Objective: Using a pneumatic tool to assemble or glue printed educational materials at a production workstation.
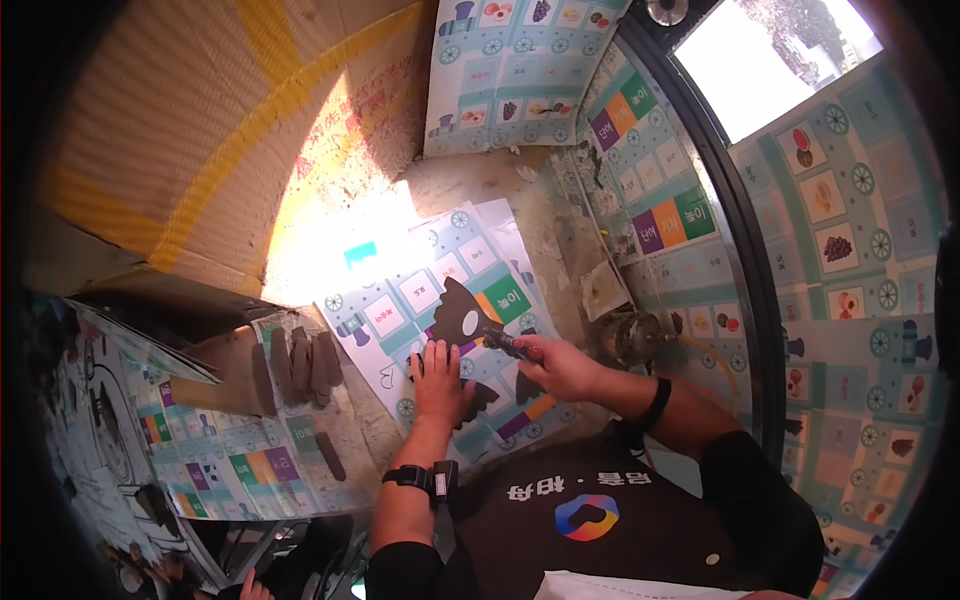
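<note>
My left hand [437,385] lies flat, fingers stretched out, on a dark brown cutout with scalloped edges. That cutout [450,305] rests on printed paper sheets [360,310] and has a white oval in its middle. My right hand [562,370] is closed around a slim dark hand tool [512,343], its tip pointing at the cutout beside the oval; I cannot make out its exact kind. Another scalloped dark part [478,402] shows just right of my left hand, and a further dark piece [525,388] lies under my right hand.
Several dark strips [302,365] lie at the left of the worktop, with a single strip [330,457] nearer me. A cardboard box [190,130] with yellow tape stands far left. Right of my hand is a round metal object [630,338] near a yellow hose [715,355]. Printed paper covers the right wall.
</note>
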Demonstrator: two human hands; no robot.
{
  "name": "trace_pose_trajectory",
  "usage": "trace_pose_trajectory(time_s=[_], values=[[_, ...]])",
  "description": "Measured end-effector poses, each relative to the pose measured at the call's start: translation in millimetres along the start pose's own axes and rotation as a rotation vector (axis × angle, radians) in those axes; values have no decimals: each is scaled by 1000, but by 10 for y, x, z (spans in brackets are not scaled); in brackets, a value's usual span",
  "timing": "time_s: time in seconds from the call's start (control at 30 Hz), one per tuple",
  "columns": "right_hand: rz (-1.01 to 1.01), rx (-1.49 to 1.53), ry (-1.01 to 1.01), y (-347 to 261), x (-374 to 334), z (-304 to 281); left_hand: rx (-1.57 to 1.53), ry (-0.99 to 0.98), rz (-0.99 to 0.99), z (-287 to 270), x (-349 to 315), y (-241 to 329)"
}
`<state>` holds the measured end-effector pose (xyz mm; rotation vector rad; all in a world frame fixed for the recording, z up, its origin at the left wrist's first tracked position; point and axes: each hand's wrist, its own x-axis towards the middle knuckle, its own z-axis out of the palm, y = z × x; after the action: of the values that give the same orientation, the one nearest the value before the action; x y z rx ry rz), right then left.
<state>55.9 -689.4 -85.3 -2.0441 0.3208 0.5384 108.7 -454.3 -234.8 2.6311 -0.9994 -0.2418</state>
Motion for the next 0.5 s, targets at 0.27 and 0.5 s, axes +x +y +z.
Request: trace_pose_trajectory(time_s=[0.27,0.5], values=[[51,-82,127,-38,-42,-23,-2,0,1,-28,-4,28],[117,-97,49,10,-88,-104,53,-39,-23,-10,11,40]])
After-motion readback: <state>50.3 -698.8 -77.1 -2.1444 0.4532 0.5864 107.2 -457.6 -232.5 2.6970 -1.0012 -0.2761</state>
